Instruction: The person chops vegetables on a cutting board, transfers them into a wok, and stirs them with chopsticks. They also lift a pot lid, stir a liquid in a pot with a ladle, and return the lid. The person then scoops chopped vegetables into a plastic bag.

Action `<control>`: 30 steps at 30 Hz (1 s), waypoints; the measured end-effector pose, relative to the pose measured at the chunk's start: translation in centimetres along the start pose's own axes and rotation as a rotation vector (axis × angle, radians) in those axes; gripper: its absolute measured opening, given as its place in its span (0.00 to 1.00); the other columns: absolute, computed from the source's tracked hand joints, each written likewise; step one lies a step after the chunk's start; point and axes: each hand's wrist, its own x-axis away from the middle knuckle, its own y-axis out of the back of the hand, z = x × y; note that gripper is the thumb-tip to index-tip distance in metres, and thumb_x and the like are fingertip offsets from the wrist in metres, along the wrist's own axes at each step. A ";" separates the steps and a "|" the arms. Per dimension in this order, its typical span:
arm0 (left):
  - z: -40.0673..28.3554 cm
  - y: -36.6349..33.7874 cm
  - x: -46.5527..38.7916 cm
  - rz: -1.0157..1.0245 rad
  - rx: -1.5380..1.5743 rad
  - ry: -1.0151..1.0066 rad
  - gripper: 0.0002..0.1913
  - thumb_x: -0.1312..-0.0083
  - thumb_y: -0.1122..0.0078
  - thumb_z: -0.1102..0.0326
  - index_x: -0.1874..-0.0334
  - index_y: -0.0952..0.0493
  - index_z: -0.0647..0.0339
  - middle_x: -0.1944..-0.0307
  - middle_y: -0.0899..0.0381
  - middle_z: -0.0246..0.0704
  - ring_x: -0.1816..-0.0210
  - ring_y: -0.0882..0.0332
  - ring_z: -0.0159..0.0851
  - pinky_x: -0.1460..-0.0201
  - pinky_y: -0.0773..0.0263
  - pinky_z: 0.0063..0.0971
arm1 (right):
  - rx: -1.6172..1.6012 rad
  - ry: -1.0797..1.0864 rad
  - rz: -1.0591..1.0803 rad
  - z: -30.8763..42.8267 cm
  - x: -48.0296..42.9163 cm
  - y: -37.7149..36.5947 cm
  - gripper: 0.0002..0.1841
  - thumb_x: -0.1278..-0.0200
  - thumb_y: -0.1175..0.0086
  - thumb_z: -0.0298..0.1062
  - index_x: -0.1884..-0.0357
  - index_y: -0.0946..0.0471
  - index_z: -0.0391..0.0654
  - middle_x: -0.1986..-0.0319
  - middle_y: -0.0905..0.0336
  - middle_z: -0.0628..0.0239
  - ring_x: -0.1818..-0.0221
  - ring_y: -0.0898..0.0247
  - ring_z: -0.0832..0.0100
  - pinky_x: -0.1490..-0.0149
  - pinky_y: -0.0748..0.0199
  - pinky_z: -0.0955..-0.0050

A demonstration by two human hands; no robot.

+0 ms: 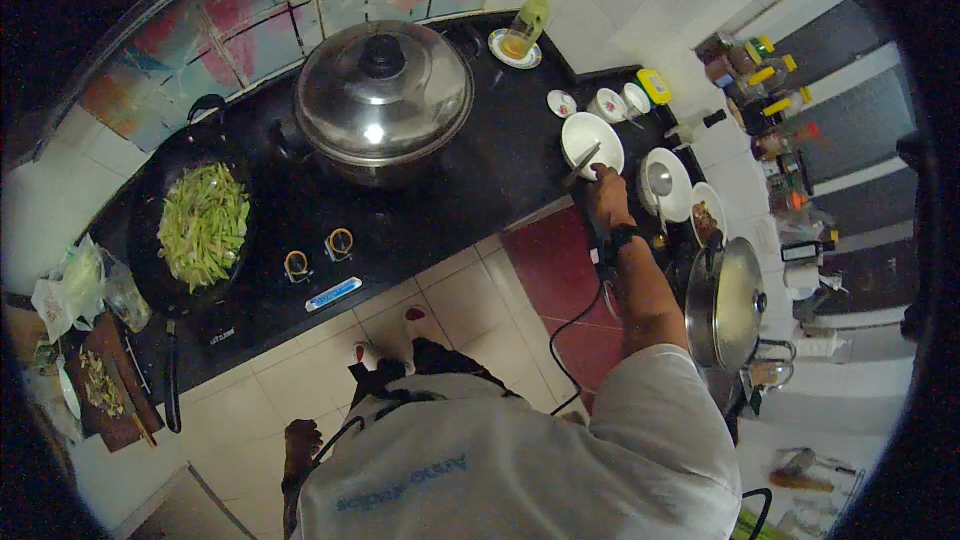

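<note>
At the right end of the black countertop, my right hand [609,195] grips the near rim of a white bowl [589,131]. A slim utensil [584,163] lies across that rim beside my fingers; its kind is unclear. My left hand [302,437] hangs low by my side, away from the counter, its fingers curled with nothing visible in them. A wok [142,240] on the left of the cooktop holds sliced green vegetables [202,225]. Behind the counter's middle stands a large steel pot with a domed lid [384,101].
Right of my arm stand a white bowl with a ladle [671,195], a plate of food [716,206] and a lidded steel pan [739,300]. The wok's handle [172,382] juts past the counter edge near a cutting board [112,390]. A black cable [553,349] hangs below my forearm.
</note>
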 end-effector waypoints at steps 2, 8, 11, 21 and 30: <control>0.8 0.7 -0.6 0.072 -0.580 -0.447 0.08 0.37 0.46 0.63 0.70 0.23 0.59 0.81 0.22 0.34 0.83 0.23 0.35 0.84 0.31 0.28 | 0.102 0.029 -0.005 0.7 0.6 1.2 0.18 0.49 0.43 0.30 0.52 0.21 0.41 0.60 0.22 0.42 0.56 0.24 0.44 0.50 0.26 0.55; 3.9 1.7 -4.3 0.011 0.066 0.304 0.08 0.42 0.41 0.62 0.76 0.25 0.54 0.82 0.21 0.28 0.83 0.23 0.34 0.80 0.29 0.33 | 0.034 0.146 0.113 4.4 2.9 5.4 0.12 0.44 0.45 0.36 0.63 0.19 0.39 0.69 0.18 0.52 0.65 0.20 0.61 0.61 0.26 0.65; 6.0 2.5 -5.0 0.100 0.372 -0.112 0.04 0.39 0.44 0.66 0.69 0.26 0.57 0.81 0.24 0.34 0.84 0.26 0.36 0.85 0.32 0.30 | -0.180 0.035 0.230 7.0 3.4 5.4 0.11 0.43 0.46 0.34 0.63 0.19 0.39 0.73 0.17 0.61 0.70 0.22 0.70 0.64 0.27 0.72; 7.9 2.9 -4.3 -0.030 0.225 0.330 0.07 0.36 0.48 0.64 0.73 0.27 0.54 0.82 0.25 0.35 0.85 0.29 0.34 0.87 0.38 0.27 | -0.174 0.053 0.239 9.6 1.1 9.0 0.10 0.43 0.46 0.25 0.59 0.20 0.38 0.69 0.19 0.64 0.67 0.22 0.72 0.63 0.22 0.72; 11.3 -0.2 -7.2 0.016 0.193 0.002 0.04 0.45 0.42 0.66 0.74 0.25 0.54 0.78 0.20 0.29 0.72 0.21 0.35 0.71 0.25 0.32 | -0.326 0.274 0.776 8.5 -0.1 4.2 0.16 0.45 0.39 0.34 0.54 0.22 0.40 0.62 0.19 0.63 0.61 0.23 0.69 0.55 0.25 0.68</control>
